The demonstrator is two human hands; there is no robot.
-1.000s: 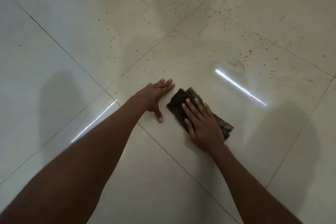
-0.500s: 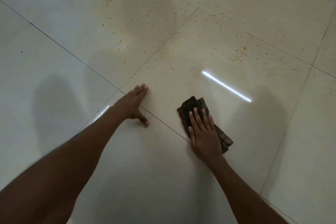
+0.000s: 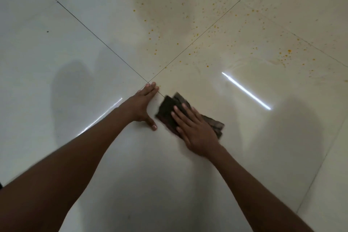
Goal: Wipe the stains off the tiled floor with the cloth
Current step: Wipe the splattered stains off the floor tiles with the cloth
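A dark folded cloth (image 3: 166, 110) lies flat on the glossy pale tiled floor (image 3: 75, 43). My right hand (image 3: 195, 131) presses down on the cloth with fingers spread, covering its middle. My left hand (image 3: 144, 102) rests flat on the floor just left of the cloth, fingertips at the crossing of the grout lines, thumb stretched toward me. Small orange stains (image 3: 207, 30) are scattered over the tiles beyond both hands, with a denser cluster (image 3: 286, 54) at the far right and faint smears around it.
Dark grout lines (image 3: 105, 43) cross just ahead of my left fingertips. Bright strip-light reflections (image 3: 246, 91) lie on the floor right of the cloth and along my left forearm. A tiny dark speck (image 3: 47, 31) sits on the left tile.
The cloth under my right hand has slid left toward my left hand. The view has shifted, so the grout crossing now lies at my left fingertips.
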